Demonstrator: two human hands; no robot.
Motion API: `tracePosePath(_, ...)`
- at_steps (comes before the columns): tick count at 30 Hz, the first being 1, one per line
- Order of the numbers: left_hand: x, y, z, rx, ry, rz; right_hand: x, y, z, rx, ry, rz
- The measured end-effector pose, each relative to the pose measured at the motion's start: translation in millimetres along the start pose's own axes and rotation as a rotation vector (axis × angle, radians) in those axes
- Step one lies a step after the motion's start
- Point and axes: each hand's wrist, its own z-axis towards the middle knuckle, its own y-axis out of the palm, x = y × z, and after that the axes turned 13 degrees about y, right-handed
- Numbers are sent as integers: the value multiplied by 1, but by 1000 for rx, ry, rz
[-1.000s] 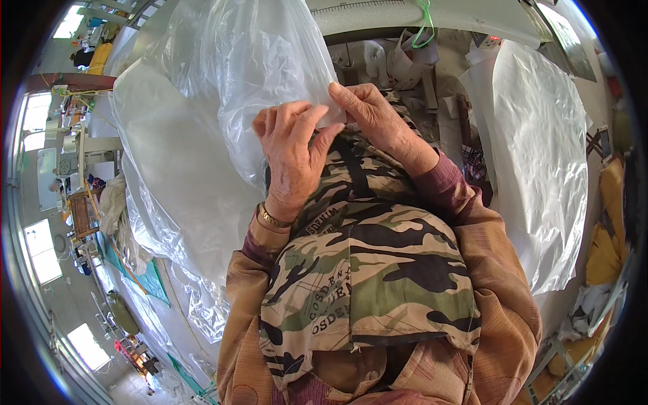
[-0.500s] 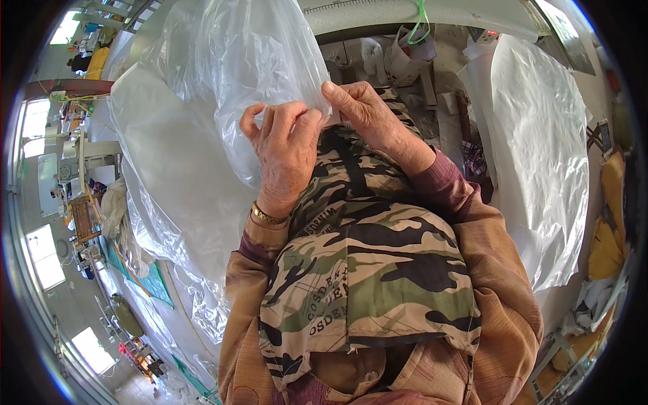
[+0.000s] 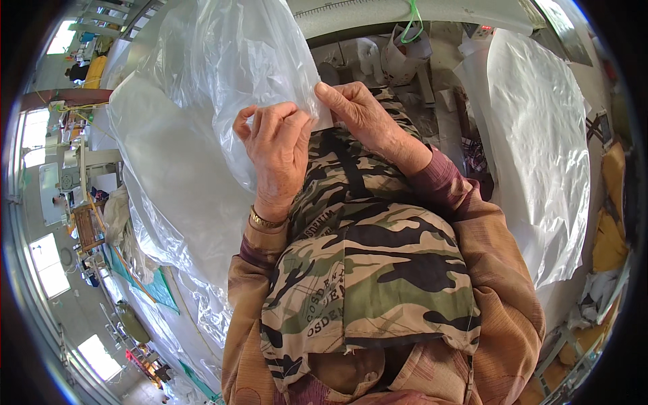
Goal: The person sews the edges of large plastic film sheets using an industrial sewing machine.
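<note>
Since the earlier frame: both hands and the film edge between them slid a bit left. Background slid too, so part of that is the view. Left fingertips have closed in on the edge.

Now: clear plastic film [image 3: 250, 74] is ahead and left, crumpled on the far side, its right corner over the camouflage apron [image 3: 405, 270]. Right hand [image 3: 368, 121] pinches the film edge, thumb showing, fingers mostly behind. Left hand [image 3: 275, 148] is bent, fingertips at the edge beside it; thumb hidden, can't tell if it's a real pinch.

Risks, my read:
- Slip: only a small margin is gripped; the bulk hanging left could drag it out.
- Layers: thin, clear, probably clingy. Fingers could pick up two plies or none.
- Tear/stretch: hands pulling apart that close together would load one spot.
- Snag: loose folds could catch on the watch [image 3: 264, 218] at the left wrist.
</note>
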Motion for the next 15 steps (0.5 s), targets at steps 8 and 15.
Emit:
tracePosePath(8, 3, 0, 4, 16, 25, 25, -5, -7, -3, -34, 21, -76)
tracePosePath(15, 1, 11, -7, 137, 59, 27, -1, -3, 0, -51, -14, -19)
